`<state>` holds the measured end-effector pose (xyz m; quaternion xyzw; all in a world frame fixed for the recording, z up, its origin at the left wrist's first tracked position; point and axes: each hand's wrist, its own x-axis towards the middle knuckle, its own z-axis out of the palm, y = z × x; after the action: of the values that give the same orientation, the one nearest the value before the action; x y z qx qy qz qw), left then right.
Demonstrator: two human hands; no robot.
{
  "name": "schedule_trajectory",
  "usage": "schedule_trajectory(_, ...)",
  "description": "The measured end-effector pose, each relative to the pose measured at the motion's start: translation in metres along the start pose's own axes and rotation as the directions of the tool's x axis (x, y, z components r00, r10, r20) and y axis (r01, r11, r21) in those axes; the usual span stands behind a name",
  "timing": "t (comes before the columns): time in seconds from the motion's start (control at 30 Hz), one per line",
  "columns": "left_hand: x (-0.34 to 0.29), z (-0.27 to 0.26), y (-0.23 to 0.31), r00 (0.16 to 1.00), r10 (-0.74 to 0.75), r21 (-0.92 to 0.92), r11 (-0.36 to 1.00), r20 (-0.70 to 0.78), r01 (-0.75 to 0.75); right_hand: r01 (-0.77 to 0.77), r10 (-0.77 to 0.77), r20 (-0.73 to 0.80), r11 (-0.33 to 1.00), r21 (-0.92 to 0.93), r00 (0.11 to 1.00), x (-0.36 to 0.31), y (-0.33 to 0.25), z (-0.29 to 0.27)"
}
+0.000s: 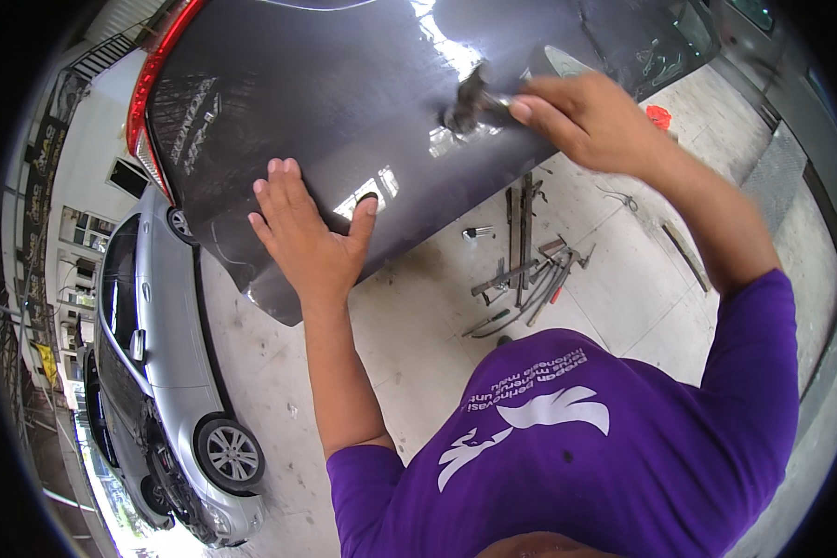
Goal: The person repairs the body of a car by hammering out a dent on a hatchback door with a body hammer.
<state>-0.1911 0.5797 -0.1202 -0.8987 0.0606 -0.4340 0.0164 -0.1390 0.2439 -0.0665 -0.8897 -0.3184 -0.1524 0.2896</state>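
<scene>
A glossy dark grey car panel spreads across the upper middle, edged on its left by a red light strip. My left hand lies flat on the panel near its lower edge, fingers extended and thumb out to the right. In my right hand is the handle of a hammer, gripped over the panel's right part. The dark hammer head points left and is smeared by motion; whether it touches the surface I cannot tell. Bright reflections show on the panel around it.
Several hand tools lie on the pale tiled floor below the panel. A long bar and a red item lie farther right. At left stands a silver car with its engine bay exposed.
</scene>
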Motion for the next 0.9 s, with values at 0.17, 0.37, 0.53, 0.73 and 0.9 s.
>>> schedule_trajectory(0.17,0.022,0.002,0.02,0.994,0.107,-0.02,0.994,0.0,-0.107,-0.228,0.246,0.035,0.821,0.523,0.969,-0.069,0.022,0.032)
schedule_trajectory(0.37,0.068,0.025,0.074,0.952,0.298,-0.06,0.951,-0.076,-0.302,-0.507,0.461,0.306,0.415,0.755,0.833,-0.149,0.039,0.064)
schedule_trajectory(0.53,0.08,0.036,0.101,0.945,0.314,-0.096,0.942,-0.088,-0.322,-0.422,0.441,0.226,0.419,0.804,0.869,-0.148,0.041,0.056)
schedule_trajectory(0.73,0.056,0.009,0.046,0.981,0.196,-0.04,0.98,-0.006,-0.196,-0.353,0.456,0.203,0.272,0.895,0.867,-0.143,0.042,0.043)
schedule_trajectory(0.9,0.024,-0.007,-0.037,0.998,-0.045,0.002,0.999,0.049,0.045,0.033,0.536,0.044,-0.133,0.991,0.843,-0.18,0.06,0.055)
